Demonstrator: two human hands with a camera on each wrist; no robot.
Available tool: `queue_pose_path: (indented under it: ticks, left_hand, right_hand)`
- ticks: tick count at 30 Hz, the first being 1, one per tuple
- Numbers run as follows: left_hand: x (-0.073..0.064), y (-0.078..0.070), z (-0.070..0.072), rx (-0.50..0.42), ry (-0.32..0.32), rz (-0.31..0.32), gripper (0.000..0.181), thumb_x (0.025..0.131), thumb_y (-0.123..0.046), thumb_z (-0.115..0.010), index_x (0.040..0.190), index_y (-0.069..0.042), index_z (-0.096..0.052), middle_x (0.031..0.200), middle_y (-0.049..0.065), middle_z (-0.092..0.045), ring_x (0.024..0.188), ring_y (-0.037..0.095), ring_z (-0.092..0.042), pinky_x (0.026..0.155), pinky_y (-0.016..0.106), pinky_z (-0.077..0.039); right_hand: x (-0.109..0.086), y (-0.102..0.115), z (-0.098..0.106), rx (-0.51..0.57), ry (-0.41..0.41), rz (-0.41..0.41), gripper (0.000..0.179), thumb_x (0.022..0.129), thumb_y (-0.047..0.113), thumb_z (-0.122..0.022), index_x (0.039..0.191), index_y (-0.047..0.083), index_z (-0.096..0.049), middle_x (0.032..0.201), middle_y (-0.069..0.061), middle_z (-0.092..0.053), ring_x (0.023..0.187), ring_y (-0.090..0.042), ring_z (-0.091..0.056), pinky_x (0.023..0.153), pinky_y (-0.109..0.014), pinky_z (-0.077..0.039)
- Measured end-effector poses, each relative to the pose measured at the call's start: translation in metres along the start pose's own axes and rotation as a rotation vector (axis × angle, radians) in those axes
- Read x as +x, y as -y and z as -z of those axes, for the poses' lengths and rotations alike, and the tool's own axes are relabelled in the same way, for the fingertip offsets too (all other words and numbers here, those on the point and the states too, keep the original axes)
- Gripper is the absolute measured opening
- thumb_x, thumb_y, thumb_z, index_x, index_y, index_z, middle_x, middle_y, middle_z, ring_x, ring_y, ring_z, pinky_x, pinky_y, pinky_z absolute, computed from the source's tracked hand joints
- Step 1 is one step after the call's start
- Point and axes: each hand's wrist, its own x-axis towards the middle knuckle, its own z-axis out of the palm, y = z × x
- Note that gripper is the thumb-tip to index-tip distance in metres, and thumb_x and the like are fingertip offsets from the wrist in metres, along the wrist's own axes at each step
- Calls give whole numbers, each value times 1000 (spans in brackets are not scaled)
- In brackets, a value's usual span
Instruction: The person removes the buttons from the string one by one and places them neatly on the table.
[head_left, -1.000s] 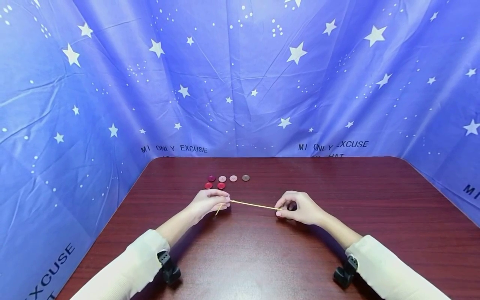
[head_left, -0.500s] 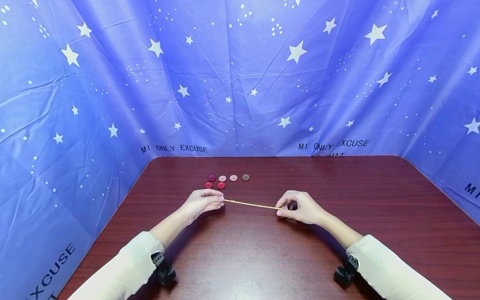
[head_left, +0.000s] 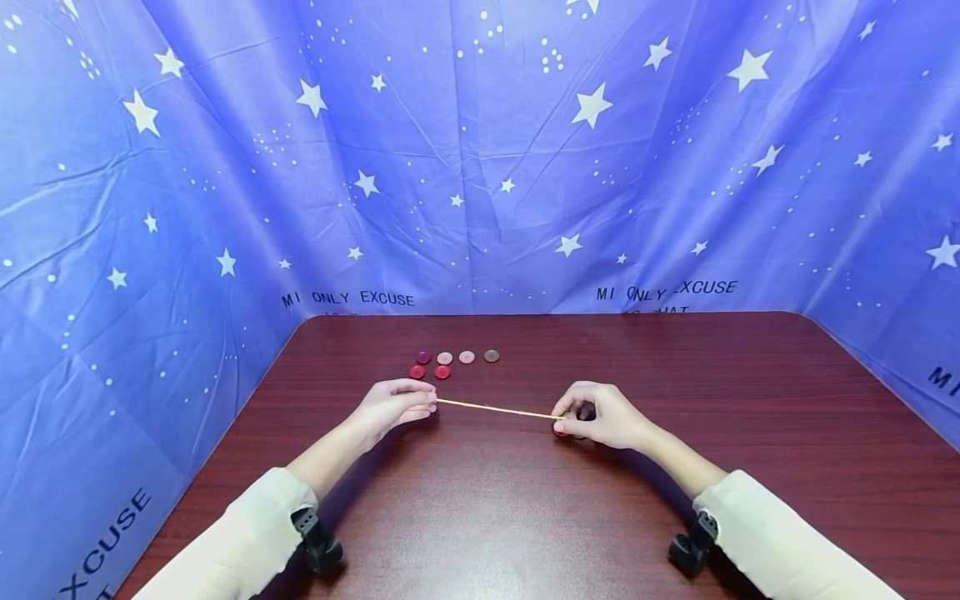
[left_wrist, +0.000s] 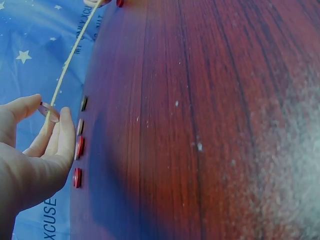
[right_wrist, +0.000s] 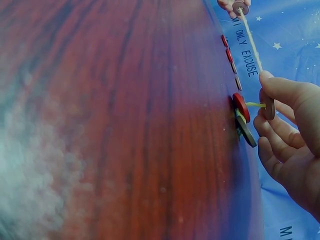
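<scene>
One yellow cord (head_left: 498, 408) runs straight above the worktop (head_left: 487, 500) from the left hand (head_left: 392, 410), whose fingers pinch a pinkish-brown button (left_wrist: 49, 111) on it, to the right hand (head_left: 602, 416), whose fingers are clamped on a brown button (right_wrist: 269, 106). Beside that are a red button (right_wrist: 241, 107) and a dark button (right_wrist: 247, 134). Beyond the left hand lie a row of four buttons (head_left: 445, 358) and two red buttons (head_left: 442, 372). Blue starry cloth (head_left: 465, 225) behind reads "MI ONLY EXCUSE".
</scene>
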Motion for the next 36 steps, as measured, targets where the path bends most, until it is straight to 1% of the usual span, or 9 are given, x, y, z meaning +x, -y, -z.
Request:
queue_pose_path:
  ticks: [5,11,16,21,23,27,29,32,36]
  left_hand:
    - [0,1,5,14,-10,-8,39,90,-5,-62,123,14,-54,100,6,-73,86,10,-70,82,22,-57]
    - [-1,3,10,15,-5,8,38,90,-8,-64,122,10,-55,95,0,-73,84,7,-68,82,21,-57]
    - [1,3,14,-23,7,17,33,91,-9,-62,119,8,-55,91,-3,-72,83,6,-68,81,20,-57]
    - [1,3,16,-70,41,27,26,92,-7,-59,115,7,-56,85,-5,-71,81,5,-68,79,19,-57]
    - [2,3,17,-70,52,31,22,93,-7,-59,111,4,-58,85,-5,-71,82,5,-68,80,19,-57]
    - [2,4,16,-39,41,33,16,92,-8,-61,106,0,-60,85,-6,-71,81,4,-67,80,18,-56]
    - [1,4,14,-11,32,32,20,90,-9,-63,108,0,-60,86,-7,-70,81,4,-66,79,18,-56]
    - [1,6,11,8,25,16,32,89,-6,-65,117,7,-56,87,-7,-71,82,4,-66,81,19,-56]
    - [3,8,7,-28,35,-14,42,87,1,-64,124,15,-51,87,-4,-72,83,5,-68,84,23,-57]
  right_hand:
    - [0,0,0,0,0,3,12,75,1,-78,85,1,-70,72,-10,-64,63,-14,-58,60,-30,-53]
    - [-1,-2,-1,0,-7,13,13,75,0,-78,85,1,-70,72,-10,-64,63,-15,-58,60,-33,-54]
    - [-1,-2,-1,0,-3,17,13,75,0,-78,85,0,-70,72,-10,-64,62,-15,-58,59,-29,-53]
    - [0,0,0,3,0,24,13,75,0,-78,86,-1,-70,73,-11,-64,63,-17,-59,60,-27,-54]
    - [0,0,0,8,3,20,13,75,0,-78,86,-1,-70,73,-12,-64,63,-18,-59,60,-25,-54]
    - [0,0,1,12,7,12,13,75,0,-77,87,-1,-71,74,-11,-65,64,-17,-59,61,-23,-53]
    - [0,0,0,11,7,12,13,75,0,-77,87,-1,-71,74,-11,-65,64,-16,-59,61,-23,-53]
    - [0,0,0,7,4,18,13,75,0,-78,86,-1,-71,74,-11,-65,64,-16,-59,60,-25,-53]
    - [-1,0,0,4,2,28,13,75,0,-78,86,-1,-71,73,-11,-65,63,-17,-59,60,-28,-54]
